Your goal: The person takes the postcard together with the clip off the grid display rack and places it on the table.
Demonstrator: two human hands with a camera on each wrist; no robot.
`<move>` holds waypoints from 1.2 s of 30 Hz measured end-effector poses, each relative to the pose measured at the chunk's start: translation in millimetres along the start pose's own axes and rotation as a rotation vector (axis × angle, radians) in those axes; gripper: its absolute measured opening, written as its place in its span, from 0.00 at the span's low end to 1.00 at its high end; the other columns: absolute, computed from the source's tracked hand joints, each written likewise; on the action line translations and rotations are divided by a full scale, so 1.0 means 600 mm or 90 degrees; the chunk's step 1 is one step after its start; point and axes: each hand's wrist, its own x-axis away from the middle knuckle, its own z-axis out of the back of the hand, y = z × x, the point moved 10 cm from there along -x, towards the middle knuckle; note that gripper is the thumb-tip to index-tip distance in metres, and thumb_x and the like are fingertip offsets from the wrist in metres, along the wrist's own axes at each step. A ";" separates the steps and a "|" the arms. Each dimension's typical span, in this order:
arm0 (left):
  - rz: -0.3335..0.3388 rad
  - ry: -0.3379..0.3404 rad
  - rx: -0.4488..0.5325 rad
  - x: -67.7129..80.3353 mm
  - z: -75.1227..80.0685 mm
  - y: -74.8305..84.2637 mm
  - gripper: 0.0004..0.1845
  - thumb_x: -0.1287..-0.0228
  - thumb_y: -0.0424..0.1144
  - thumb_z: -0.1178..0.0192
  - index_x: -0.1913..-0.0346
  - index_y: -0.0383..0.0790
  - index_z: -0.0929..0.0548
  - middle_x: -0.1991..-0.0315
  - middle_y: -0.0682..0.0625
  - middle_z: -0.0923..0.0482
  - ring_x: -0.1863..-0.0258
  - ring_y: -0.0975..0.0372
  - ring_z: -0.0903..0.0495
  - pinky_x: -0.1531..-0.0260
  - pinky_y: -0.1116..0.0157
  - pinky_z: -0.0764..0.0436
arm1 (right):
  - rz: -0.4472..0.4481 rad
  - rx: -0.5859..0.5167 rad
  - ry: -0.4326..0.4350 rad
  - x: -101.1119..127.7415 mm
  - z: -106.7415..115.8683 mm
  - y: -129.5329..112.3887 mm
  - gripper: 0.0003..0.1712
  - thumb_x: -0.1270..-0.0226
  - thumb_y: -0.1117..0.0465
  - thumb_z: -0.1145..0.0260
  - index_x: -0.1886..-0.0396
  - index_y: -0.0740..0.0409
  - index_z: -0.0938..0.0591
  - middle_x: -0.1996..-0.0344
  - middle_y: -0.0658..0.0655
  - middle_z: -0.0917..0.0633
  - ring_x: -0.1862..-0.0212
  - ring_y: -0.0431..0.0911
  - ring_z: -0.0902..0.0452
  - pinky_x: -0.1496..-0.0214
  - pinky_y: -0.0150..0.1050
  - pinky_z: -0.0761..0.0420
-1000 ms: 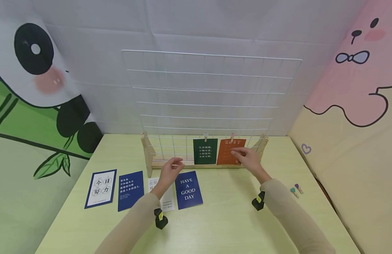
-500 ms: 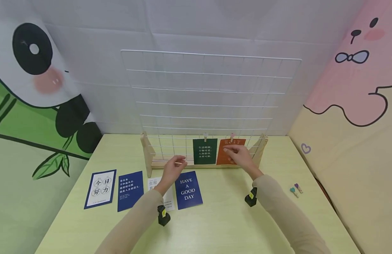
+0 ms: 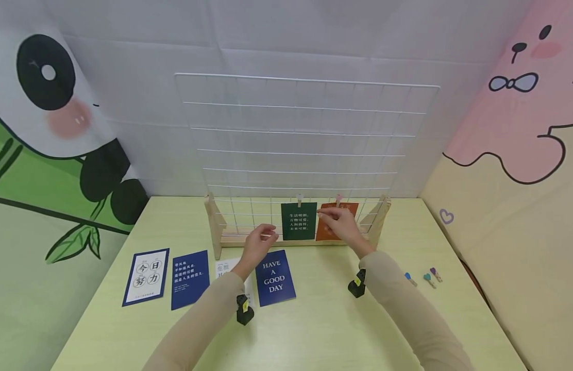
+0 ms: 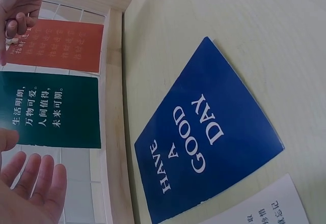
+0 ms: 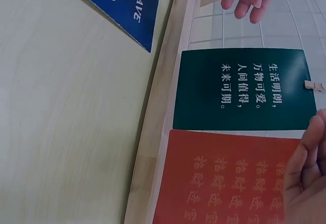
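A green card [image 3: 298, 221] with white text hangs from a clothespin [image 5: 314, 85] on the white wire grid. To its right an orange card [image 5: 219, 178] hangs from a pink clothespin [image 3: 339, 198]. My left hand [image 3: 258, 245] is just left of the green card, fingers relaxed and slightly bent, with nothing in them. My right hand [image 3: 343, 225] covers part of the orange card in the head view. Its thumb and index finger come close together at the green card's upper right edge, with nothing showing between them.
A wooden stand [image 3: 214, 226] bears the grid at the back of the table. In front lie a blue "HAVE A GOOD DAY" card [image 3: 275, 278], a half-hidden white card [image 3: 225, 266], another blue card [image 3: 190, 278] and a blue-bordered card [image 3: 146, 275]. Several clothespins [image 3: 430, 280] lie right.
My right hand has moved left from the orange card to the green card's edge. My left hand has shifted right and slightly up toward the green card. A blue clothespin has come out from behind the right sleeve.
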 end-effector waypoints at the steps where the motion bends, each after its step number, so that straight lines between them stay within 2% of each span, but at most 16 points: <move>1: -0.002 0.000 0.001 0.000 0.000 0.001 0.14 0.42 0.35 0.42 0.53 0.34 0.25 0.63 0.46 0.24 0.62 0.55 0.25 0.61 0.61 0.24 | 0.001 -0.005 -0.001 -0.001 -0.002 -0.001 0.14 0.38 0.61 0.41 0.55 0.64 0.21 0.79 0.66 0.24 0.80 0.48 0.29 0.74 0.45 0.23; 5: -0.003 0.003 0.005 -0.002 -0.002 0.005 0.14 0.43 0.34 0.42 0.53 0.34 0.25 0.64 0.46 0.24 0.63 0.55 0.25 0.63 0.61 0.24 | 0.010 -0.011 -0.005 -0.005 -0.011 -0.007 0.15 0.37 0.61 0.42 0.54 0.64 0.21 0.75 0.74 0.25 0.77 0.60 0.30 0.75 0.43 0.23; 7: -0.003 0.002 0.004 -0.004 -0.004 0.005 0.15 0.42 0.34 0.42 0.53 0.33 0.25 0.64 0.46 0.24 0.63 0.55 0.25 0.63 0.61 0.24 | 0.017 -0.006 -0.003 -0.008 -0.013 -0.011 0.14 0.37 0.61 0.43 0.54 0.62 0.21 0.76 0.75 0.25 0.77 0.61 0.31 0.78 0.42 0.25; 14: 0.000 -0.001 0.002 -0.013 -0.009 0.002 0.16 0.42 0.35 0.42 0.51 0.33 0.26 0.63 0.45 0.25 0.62 0.55 0.25 0.64 0.61 0.23 | 0.029 0.005 0.012 -0.017 -0.019 -0.020 0.14 0.37 0.59 0.42 0.54 0.58 0.20 0.78 0.73 0.26 0.84 0.45 0.32 0.83 0.40 0.29; 19: -0.006 0.005 0.002 -0.017 -0.011 0.001 0.16 0.42 0.34 0.42 0.51 0.32 0.26 0.62 0.45 0.25 0.61 0.54 0.26 0.62 0.60 0.24 | 0.045 0.005 0.012 -0.019 -0.024 -0.034 0.15 0.38 0.59 0.41 0.54 0.59 0.21 0.83 0.62 0.26 0.84 0.43 0.31 0.85 0.32 0.32; 24: -0.009 0.015 0.000 -0.020 -0.011 0.002 0.17 0.42 0.34 0.42 0.51 0.33 0.27 0.60 0.44 0.25 0.60 0.54 0.26 0.61 0.60 0.24 | 0.071 -0.017 0.003 -0.008 -0.029 -0.075 0.15 0.37 0.64 0.43 0.52 0.66 0.23 0.83 0.66 0.26 0.78 0.63 0.30 0.85 0.31 0.32; 26: -0.012 0.018 -0.001 -0.021 -0.011 0.003 0.17 0.42 0.34 0.42 0.50 0.33 0.27 0.58 0.43 0.26 0.59 0.53 0.27 0.60 0.60 0.25 | 0.071 -0.025 0.004 -0.006 -0.030 -0.086 0.16 0.38 0.65 0.43 0.51 0.67 0.24 0.83 0.67 0.27 0.74 0.69 0.32 0.83 0.34 0.29; 30: -0.008 0.024 0.008 -0.022 -0.012 0.004 0.18 0.43 0.33 0.43 0.49 0.33 0.28 0.55 0.40 0.28 0.58 0.52 0.28 0.59 0.59 0.25 | 0.063 -0.023 0.009 -0.019 -0.034 -0.074 0.18 0.38 0.62 0.42 0.49 0.62 0.24 0.85 0.61 0.26 0.74 0.65 0.29 0.76 0.39 0.23; 35: -0.001 0.027 0.011 -0.023 -0.014 0.008 0.19 0.43 0.32 0.43 0.48 0.33 0.29 0.53 0.38 0.29 0.56 0.51 0.28 0.57 0.59 0.26 | 0.064 -0.016 0.015 -0.031 -0.040 -0.063 0.19 0.38 0.60 0.42 0.46 0.57 0.25 0.84 0.60 0.24 0.76 0.60 0.28 0.72 0.45 0.22; 36: 0.001 0.028 0.011 -0.023 -0.014 0.009 0.19 0.43 0.32 0.43 0.48 0.33 0.29 0.53 0.38 0.29 0.56 0.51 0.28 0.57 0.59 0.26 | 0.067 -0.012 0.018 -0.032 -0.040 -0.064 0.19 0.37 0.60 0.42 0.46 0.57 0.25 0.84 0.61 0.24 0.76 0.60 0.28 0.63 0.45 0.23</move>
